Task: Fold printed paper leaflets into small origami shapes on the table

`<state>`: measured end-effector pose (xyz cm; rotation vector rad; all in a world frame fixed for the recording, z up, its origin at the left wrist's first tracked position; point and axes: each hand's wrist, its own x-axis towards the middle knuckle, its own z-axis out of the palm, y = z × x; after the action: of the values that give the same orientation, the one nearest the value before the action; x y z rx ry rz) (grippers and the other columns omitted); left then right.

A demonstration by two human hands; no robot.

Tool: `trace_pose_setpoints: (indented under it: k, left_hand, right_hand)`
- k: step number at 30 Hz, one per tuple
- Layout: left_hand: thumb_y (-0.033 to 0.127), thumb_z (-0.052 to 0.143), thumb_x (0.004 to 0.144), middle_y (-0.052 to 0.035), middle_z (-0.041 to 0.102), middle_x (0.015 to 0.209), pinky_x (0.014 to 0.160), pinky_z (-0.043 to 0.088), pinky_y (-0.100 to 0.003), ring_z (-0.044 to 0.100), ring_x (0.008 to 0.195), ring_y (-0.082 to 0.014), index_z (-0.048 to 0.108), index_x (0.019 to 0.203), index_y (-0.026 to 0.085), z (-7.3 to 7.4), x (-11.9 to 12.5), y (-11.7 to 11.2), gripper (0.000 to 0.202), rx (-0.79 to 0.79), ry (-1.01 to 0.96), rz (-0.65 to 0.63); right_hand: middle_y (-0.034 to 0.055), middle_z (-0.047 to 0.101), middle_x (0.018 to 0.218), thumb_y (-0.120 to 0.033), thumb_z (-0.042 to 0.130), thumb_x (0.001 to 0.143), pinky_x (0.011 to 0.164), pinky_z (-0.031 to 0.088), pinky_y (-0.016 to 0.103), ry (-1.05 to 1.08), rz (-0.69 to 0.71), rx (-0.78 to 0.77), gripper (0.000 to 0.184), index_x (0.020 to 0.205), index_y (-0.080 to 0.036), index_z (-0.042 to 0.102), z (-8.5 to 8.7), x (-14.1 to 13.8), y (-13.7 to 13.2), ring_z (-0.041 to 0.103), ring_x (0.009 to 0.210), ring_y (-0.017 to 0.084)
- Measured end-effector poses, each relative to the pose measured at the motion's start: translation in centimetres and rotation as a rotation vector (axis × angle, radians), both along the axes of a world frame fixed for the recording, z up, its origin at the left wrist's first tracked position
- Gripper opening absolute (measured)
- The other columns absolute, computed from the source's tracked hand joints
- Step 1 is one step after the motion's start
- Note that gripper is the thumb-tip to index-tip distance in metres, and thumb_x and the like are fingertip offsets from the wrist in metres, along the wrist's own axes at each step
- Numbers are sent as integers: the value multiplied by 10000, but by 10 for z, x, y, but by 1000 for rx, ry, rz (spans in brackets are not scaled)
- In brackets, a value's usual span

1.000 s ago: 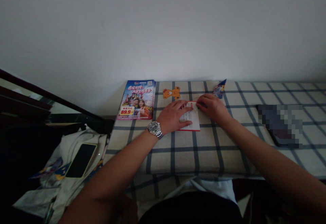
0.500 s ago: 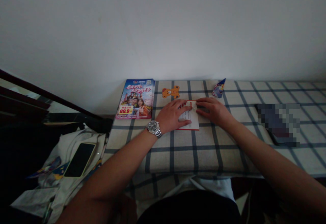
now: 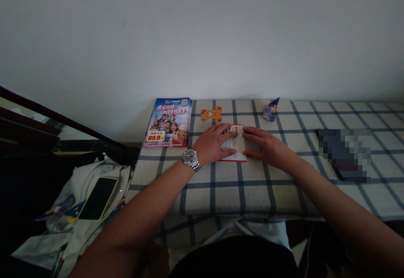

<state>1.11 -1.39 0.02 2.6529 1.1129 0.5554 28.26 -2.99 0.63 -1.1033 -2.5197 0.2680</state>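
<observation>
A small folded paper leaflet (image 3: 240,146), white with red edges and red print, lies flat on the checked tablecloth. My left hand (image 3: 213,144), with a silver watch at the wrist, rests over its left part, fingers spread and pressing down. At the leaflet's right edge is my right hand (image 3: 263,145), its thumb and fingers apart and the tips touching the paper's side. A stack of blue and pink flyers (image 3: 168,122) lies left of my left hand. Beyond the leaflet are an orange bear cutout (image 3: 211,114) and a small folded paper piece (image 3: 270,110).
A dark phone-like object (image 3: 342,153), partly pixelated, lies on the tablecloth (image 3: 227,193) at the right. Down at the left, a phone (image 3: 98,198) sits on white bags or cloth beside a dark rail (image 3: 63,118). A white wall (image 3: 202,38) stands behind the table.
My right hand's thumb has slid toward me along the leaflet's right edge, widening the gap to the fingers. My left hand and the leaflet stay where they were.
</observation>
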Motion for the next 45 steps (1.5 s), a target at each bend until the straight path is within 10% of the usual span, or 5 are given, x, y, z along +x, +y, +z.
trace_pose_setpoints:
  k: [14, 27, 45]
  left_hand:
    - [536, 743, 905, -91, 510, 1509, 1210, 402, -494, 489, 1396, -303, 600, 1423, 287, 0, -1, 0, 592, 0, -5, -2]
    - [549, 634, 978, -108, 507, 1512, 1191, 404, -515, 494, 1380, -317, 598, 1432, 271, 0, -2, -1, 533, 33, 20, 41]
    - [502, 602, 1006, -118, 484, 1529, 1222, 385, -525, 479, 1388, -324, 576, 1461, 243, 0, -6, 1, 524, 43, 14, 75]
  right_hand:
    - [178, 490, 1608, -450, 829, 840, 1176, 481, 612, -40, 28, -11, 842, 1569, -221, 477, 6, 3, -8, 522, 1440, 405]
    - [138, 670, 1391, -362, 638, 1001, 1085, 565, 519, 81, -13, 20, 415, 1394, -230, 622, 10, -7, 9, 665, 1262, 305]
    - [153, 625, 1450, -330, 660, 980, 1139, 512, 569, 150, 68, 36, 371, 1341, -242, 662, -13, -15, 18, 583, 1377, 329]
